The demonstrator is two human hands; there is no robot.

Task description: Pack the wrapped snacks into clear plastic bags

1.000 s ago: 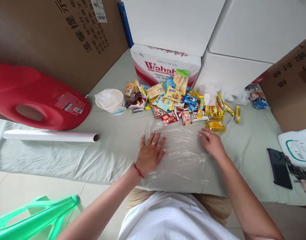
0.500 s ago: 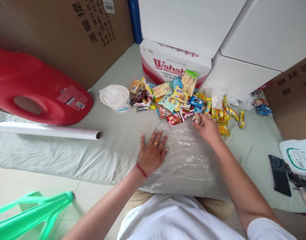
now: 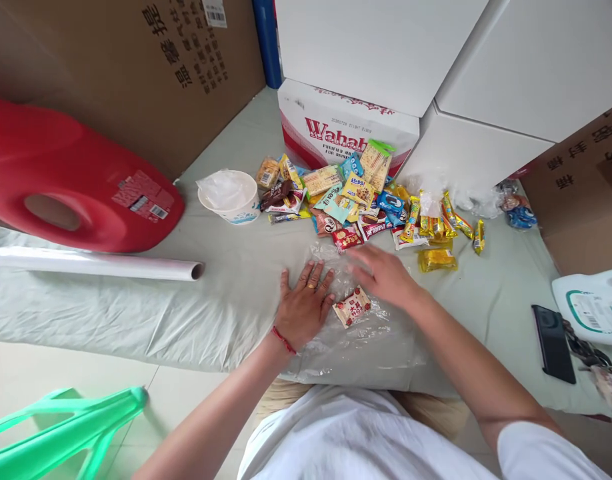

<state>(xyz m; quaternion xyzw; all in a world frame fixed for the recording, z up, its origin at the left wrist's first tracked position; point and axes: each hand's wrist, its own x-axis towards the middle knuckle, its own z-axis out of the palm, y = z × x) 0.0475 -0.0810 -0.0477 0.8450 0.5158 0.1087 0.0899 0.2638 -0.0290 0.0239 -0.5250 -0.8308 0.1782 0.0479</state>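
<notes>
My left hand lies flat, fingers spread, on the left part of a clear plastic sheet or bag. A cream and red wrapped snack rests on the plastic, just right of my left thumb. Above that snack is my right hand, its fingers stretched out toward the left and holding nothing. Beyond the hands lies a pile of packaged snacks, with a red packet nearest, a teal packet and a yellow cookie packet on top. Small yellow packets lie to the right.
A white paper tub with plastic in it stands left of the pile. Farther left are a red jug and a white roll. The Wahaha box stands behind. A phone and a white bottle are at right.
My right hand has moved left and nearer from the pile's front edge. The cream and red snack it held now lies released on the plastic. My left hand has stayed in place.
</notes>
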